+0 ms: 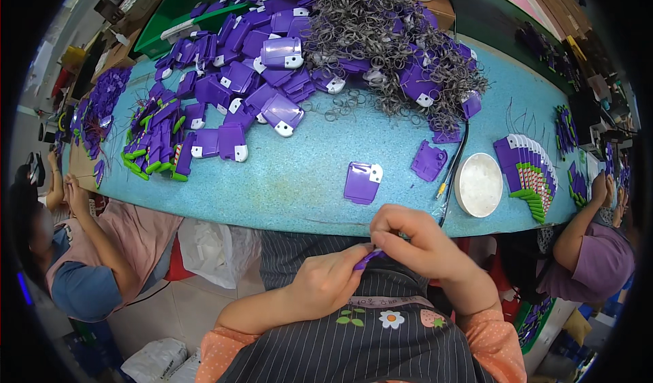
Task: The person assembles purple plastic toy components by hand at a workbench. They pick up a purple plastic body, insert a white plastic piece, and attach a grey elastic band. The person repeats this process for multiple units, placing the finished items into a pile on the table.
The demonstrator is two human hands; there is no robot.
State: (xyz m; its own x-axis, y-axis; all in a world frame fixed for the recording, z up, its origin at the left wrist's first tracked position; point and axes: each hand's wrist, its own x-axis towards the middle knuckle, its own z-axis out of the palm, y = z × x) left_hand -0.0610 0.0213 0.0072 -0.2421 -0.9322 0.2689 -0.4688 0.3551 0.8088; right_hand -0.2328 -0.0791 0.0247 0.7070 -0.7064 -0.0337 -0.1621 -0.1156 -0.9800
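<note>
Purple plastic piece (368,260) pinched in left hand (323,279). Right hand (423,243) curled just beside; can't tell what it grips.

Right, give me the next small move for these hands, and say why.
I'd probably bring the purple piece forward over the blue table: the left hand pinches it short of the table's near edge, in front of the striped apron, so a slip could drop it.

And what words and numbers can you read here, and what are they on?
Apron: a strip of writing above the white flower, too small to read for sure.
White sack: faint dark marks, too blurred to read.
Purple pieces: no words I can make out.
</note>
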